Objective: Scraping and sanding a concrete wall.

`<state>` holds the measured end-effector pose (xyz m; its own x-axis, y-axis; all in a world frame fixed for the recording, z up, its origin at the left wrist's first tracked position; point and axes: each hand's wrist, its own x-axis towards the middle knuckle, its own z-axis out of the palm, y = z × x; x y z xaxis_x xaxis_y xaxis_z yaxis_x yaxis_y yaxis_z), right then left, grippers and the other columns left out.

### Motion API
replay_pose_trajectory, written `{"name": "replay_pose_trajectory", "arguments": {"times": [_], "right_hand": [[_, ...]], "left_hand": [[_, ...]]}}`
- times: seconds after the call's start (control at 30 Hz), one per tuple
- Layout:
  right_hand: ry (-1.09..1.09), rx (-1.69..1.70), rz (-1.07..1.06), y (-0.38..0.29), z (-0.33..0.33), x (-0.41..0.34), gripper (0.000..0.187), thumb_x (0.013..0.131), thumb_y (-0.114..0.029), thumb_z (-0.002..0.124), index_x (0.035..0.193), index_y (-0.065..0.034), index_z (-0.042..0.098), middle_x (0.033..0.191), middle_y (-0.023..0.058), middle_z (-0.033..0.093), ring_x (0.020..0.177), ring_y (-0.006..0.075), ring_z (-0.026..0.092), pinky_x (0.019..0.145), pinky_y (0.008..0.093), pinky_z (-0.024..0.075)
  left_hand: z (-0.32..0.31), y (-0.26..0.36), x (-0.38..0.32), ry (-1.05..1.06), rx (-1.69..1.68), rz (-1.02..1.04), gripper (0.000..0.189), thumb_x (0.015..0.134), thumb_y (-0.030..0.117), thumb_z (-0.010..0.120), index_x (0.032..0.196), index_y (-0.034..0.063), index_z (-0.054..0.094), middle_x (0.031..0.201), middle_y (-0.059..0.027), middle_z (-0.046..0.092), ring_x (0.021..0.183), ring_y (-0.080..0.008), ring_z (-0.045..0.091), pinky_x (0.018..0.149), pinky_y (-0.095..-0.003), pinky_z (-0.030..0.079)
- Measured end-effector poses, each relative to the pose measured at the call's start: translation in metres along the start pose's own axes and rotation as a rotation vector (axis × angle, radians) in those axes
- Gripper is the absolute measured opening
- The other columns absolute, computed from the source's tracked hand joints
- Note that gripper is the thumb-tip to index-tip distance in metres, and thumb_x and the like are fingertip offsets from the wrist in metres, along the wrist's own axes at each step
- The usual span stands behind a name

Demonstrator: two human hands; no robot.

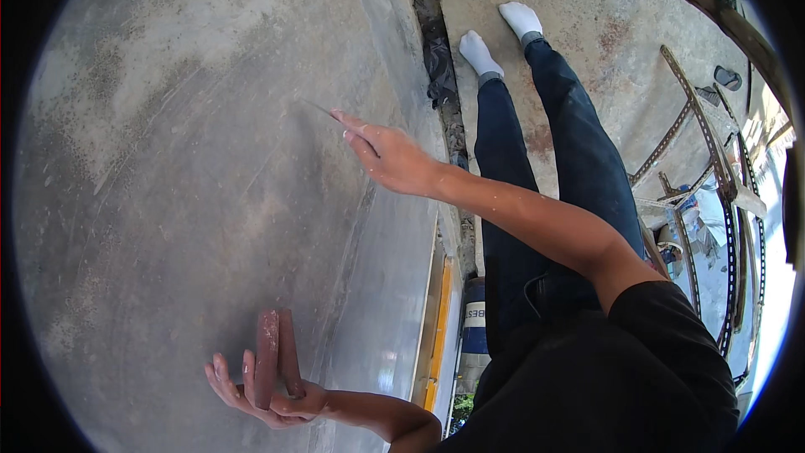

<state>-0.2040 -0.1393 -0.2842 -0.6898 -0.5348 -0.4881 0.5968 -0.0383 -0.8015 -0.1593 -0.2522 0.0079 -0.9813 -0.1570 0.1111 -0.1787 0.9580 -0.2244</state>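
In my right hand (pixel 396 160) is a thin flat scraper-like blade (pixel 317 108), seen nearly edge-on. Its far end meets or hovers close to the grey plastered wall (pixel 207 214); contact cannot be told. My left hand (pixel 267 393), lower in the view, supports a reddish-brown holder (pixel 267 352) made of two flat slabs standing apart in a narrow V. Pale specks mark the slabs, and whitish residue dots my fingers and right forearm. The inner faces of the slabs are mostly hidden.
A gap holding black plastic (pixel 442 69) runs along the wall's base. Near my legs stand a slotted metal angle frame (pixel 707 126) and a blue drum (pixel 475 327). A curved wooden pole (pixel 710 3), a sandal (pixel 727 78) and an orange-yellow strip (pixel 438 333) are also in view.
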Motion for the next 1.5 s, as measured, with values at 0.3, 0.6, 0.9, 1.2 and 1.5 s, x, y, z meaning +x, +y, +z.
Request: {"name": "replay_pose_trajectory", "arguments": {"times": [0.3, 0.6, 0.9, 1.2, 1.5], "right_hand": [[0.098, 0.178, 0.385, -0.062, 0.013, 0.077, 0.044, 0.099, -0.019, 0.038, 0.142, -0.0083, 0.037, 0.094, 0.0274, 0.061, 0.089, 0.0412, 0.060, 0.080, 0.0452, 0.0449], [0.090, 0.195, 0.324, -0.058, 0.015, 0.074, 0.042, 0.100, -0.022, 0.039, 0.138, -0.0056, 0.044, 0.093, 0.0198, 0.064, 0.073, 0.0209, 0.056, 0.077, 0.0336, 0.0462], [0.163, 0.211, 0.198, -0.052, 0.023, 0.078, 0.042, 0.099, -0.021, 0.040, 0.136, -0.0008, 0.044, 0.127, 0.0252, 0.054, 0.116, 0.0364, 0.055, 0.098, 0.0355, 0.0413], [0.196, 0.190, 0.160, -0.043, 0.022, 0.085, 0.044, 0.100, -0.023, 0.039, 0.137, -0.0011, 0.043, 0.126, 0.0220, 0.056, 0.112, 0.0307, 0.058, 0.096, 0.0351, 0.0420], [0.091, 0.216, 0.390, -0.056, 0.031, 0.063, 0.045, 0.099, -0.027, 0.035, 0.135, 0.0000, 0.033, 0.083, 0.0221, 0.061, 0.086, 0.0352, 0.061, 0.083, 0.0442, 0.0431]], "left_hand": [[0.030, -0.017, 0.004, 0.252, 0.197, 0.227, 0.043, 0.087, 0.019, 0.028, 0.075, -0.0030, 0.063, 0.085, -0.0175, 0.064, 0.083, -0.0337, 0.064, 0.074, -0.0456, 0.053], [0.036, -0.025, 0.006, 0.354, 0.183, 0.222, 0.042, 0.088, 0.019, 0.028, 0.073, -0.0022, 0.062, 0.077, -0.0146, 0.061, 0.074, -0.0290, 0.061, 0.063, -0.0404, 0.054], [0.036, -0.026, 0.007, 0.372, 0.182, 0.254, 0.045, 0.091, 0.021, 0.026, 0.073, -0.0030, 0.060, 0.075, -0.0152, 0.060, 0.071, -0.0276, 0.060, 0.060, -0.0390, 0.054], [0.034, -0.021, 0.003, 0.310, 0.224, 0.221, 0.057, 0.095, 0.032, 0.019, 0.073, 0.0013, 0.061, 0.075, -0.0136, 0.062, 0.071, -0.0265, 0.061, 0.062, -0.0376, 0.053], [0.031, -0.024, 0.005, 0.340, 0.235, 0.224, 0.060, 0.097, 0.034, 0.016, 0.070, 0.0014, 0.059, 0.072, -0.0115, 0.060, 0.069, -0.0261, 0.060, 0.060, -0.0367, 0.053]]}}
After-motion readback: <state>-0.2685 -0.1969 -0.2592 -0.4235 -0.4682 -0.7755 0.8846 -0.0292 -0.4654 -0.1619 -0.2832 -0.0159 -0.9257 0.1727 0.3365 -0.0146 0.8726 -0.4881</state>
